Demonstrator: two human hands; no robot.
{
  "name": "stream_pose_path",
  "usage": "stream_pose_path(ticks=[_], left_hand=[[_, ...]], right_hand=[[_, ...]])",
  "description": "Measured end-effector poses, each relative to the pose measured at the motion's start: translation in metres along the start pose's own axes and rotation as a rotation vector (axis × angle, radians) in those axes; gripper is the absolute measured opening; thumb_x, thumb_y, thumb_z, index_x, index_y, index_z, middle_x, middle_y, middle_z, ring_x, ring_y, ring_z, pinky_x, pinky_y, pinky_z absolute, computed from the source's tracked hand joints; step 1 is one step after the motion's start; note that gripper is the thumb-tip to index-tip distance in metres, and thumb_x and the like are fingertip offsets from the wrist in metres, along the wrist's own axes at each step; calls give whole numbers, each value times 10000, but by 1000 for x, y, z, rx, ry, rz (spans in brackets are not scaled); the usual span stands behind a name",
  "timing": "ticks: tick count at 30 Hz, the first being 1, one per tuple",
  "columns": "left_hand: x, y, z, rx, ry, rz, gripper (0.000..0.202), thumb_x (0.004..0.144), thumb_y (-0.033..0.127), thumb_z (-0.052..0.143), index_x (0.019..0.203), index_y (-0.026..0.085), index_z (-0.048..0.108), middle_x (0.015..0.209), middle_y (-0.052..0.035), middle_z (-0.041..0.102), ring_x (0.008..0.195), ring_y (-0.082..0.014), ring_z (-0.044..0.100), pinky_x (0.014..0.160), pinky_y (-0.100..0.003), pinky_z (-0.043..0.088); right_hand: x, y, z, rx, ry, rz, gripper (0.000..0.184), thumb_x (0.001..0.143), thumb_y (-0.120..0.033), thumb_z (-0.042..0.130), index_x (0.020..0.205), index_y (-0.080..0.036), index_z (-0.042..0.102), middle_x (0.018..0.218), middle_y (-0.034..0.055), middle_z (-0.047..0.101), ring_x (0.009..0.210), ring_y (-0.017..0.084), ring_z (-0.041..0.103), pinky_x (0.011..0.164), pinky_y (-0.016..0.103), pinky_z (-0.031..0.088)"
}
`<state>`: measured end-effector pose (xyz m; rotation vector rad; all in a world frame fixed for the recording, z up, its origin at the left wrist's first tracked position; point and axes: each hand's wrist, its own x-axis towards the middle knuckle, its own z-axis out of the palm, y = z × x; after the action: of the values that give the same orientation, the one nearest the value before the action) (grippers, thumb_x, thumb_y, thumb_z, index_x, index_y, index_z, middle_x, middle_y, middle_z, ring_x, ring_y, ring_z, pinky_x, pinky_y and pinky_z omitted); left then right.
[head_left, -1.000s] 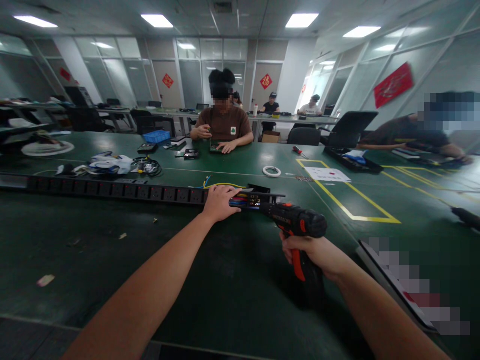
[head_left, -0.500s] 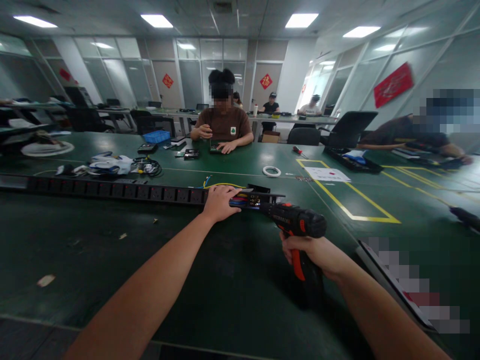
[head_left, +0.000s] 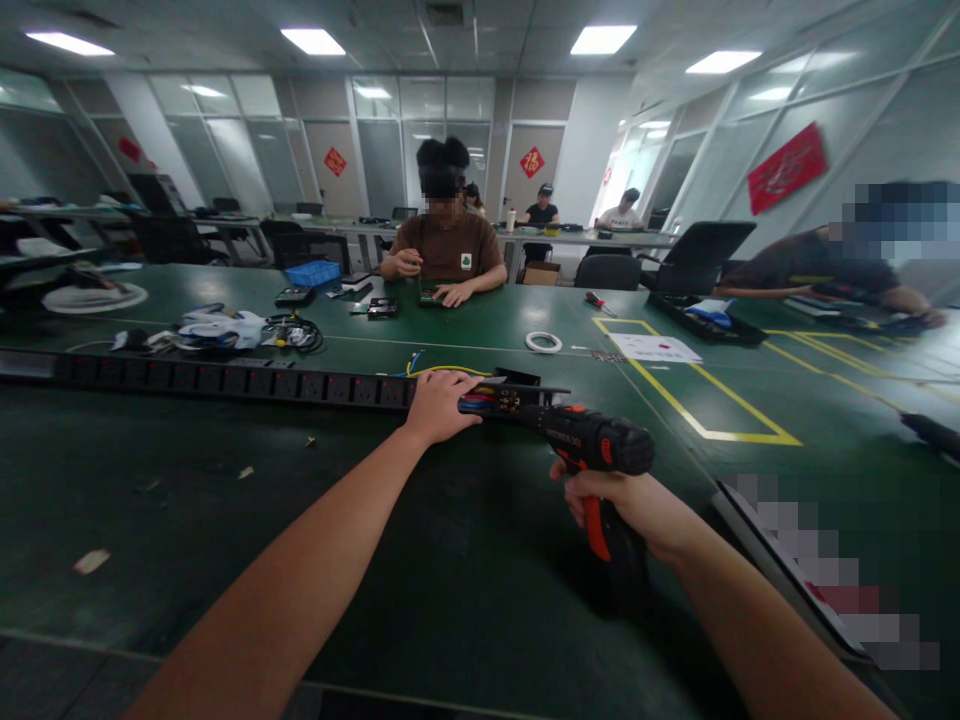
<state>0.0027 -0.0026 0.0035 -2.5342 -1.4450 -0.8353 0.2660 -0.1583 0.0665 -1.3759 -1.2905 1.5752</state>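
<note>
A long black power strip lies across the green table. My left hand is closed over its right end, where coloured wires show at the opened part. My right hand is wrapped round the handle of a black and orange cordless screwdriver. The tool's nose points left at the strip's open end, close to my left fingers.
A person in a brown shirt sits across the table with small parts. A white tape roll, a paper sheet, cables, a blue bin and yellow floor-tape lines lie beyond. Another person works at the right.
Almost nothing has moved. My right hand with the screwdriver has shifted very slightly towards the left; my left hand stays on the strip.
</note>
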Motion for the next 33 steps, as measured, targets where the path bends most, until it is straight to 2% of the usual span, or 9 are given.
stream_pose_path(ticks=[6, 17, 33], left_hand=[[0, 0, 0, 8, 0, 1, 690, 736, 542, 810, 1361, 325, 612, 1320, -44, 653, 1238, -322, 538, 1052, -500, 308], [1, 0, 2, 11, 3, -1, 690, 737, 544, 809, 1362, 333, 608, 1328, -38, 647, 1251, -313, 532, 1060, -490, 305], [0, -2, 2, 11, 12, 10, 687, 746, 548, 802, 1364, 317, 610, 1323, -49, 651, 1246, -316, 536, 1057, -495, 305]], right_hand=[[-1, 0, 1, 22, 0, 8, 293, 647, -252, 712, 918, -186, 624, 550, -35, 610, 528, 162, 556, 560, 292, 449], [4, 3, -2, -20, -22, -18, 160, 646, -264, 709, 765, -183, 638, 551, -17, 617, 533, 157, 566, 556, 278, 445], [4, 4, -4, -28, -41, -16, 158, 664, -278, 714, 747, -186, 617, 560, -9, 619, 547, 169, 578, 557, 284, 444]])
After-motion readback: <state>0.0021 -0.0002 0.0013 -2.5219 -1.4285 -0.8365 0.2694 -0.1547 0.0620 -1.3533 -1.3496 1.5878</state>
